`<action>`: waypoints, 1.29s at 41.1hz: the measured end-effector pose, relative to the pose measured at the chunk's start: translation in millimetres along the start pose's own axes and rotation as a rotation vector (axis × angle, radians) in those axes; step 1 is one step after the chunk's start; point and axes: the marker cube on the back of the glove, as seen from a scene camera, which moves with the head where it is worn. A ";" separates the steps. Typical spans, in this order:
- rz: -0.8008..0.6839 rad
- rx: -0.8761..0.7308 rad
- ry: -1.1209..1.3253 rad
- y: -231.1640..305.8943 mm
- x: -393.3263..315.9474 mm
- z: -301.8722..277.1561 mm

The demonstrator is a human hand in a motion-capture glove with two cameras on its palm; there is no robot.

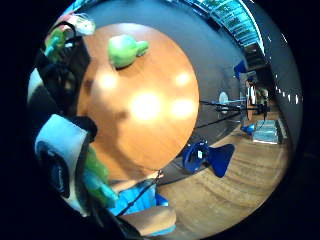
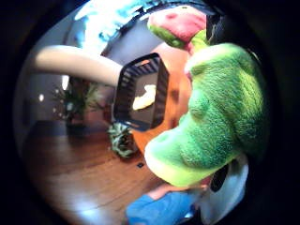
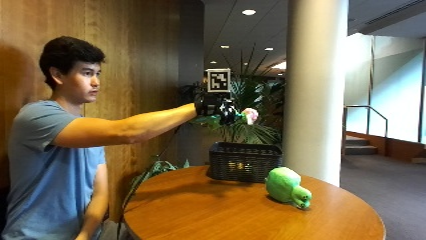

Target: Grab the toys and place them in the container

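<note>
My gloved hand [image 3: 223,112] grips a green plush toy [image 2: 220,117] in the air just above the black basket [image 3: 244,161]. Something pale, perhaps a toy, already lies inside. A second green toy [image 3: 287,187] waits on the table [image 3: 200,210].

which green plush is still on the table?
The plain green plush, lying on the round table beside the black basket. The other, green with pink, is held in the gloved right hand above the basket.

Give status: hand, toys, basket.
Right hand grips a green plush, held above the basket. Second green toy on the table, beside basket. Something yellow already inside. Nothing blocking.
</note>
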 end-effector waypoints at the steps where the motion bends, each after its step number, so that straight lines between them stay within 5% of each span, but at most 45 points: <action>1: 0.017 0.005 -0.017 -4.0 -8.2 -4.2; 7: 0.179 0.034 -0.106 -27.0 -47.1 -24.8; 13: -0.085 0.110 -0.106 -31.9 -101.4 -42.5; 18: -0.019 0.128 -0.070 -45.0 -140.0 -44.7; 24: -0.151 0.112 -0.059 -53.3 -188.1 -35.0; 34: -0.143 0.096 -0.218 -63.9 -188.6 -3.1; 45: -0.162 -0.236 -0.217 -66.5 -193.8 48.0; 53: -0.181 -0.185 -0.153 -68.3 -186.2 44.0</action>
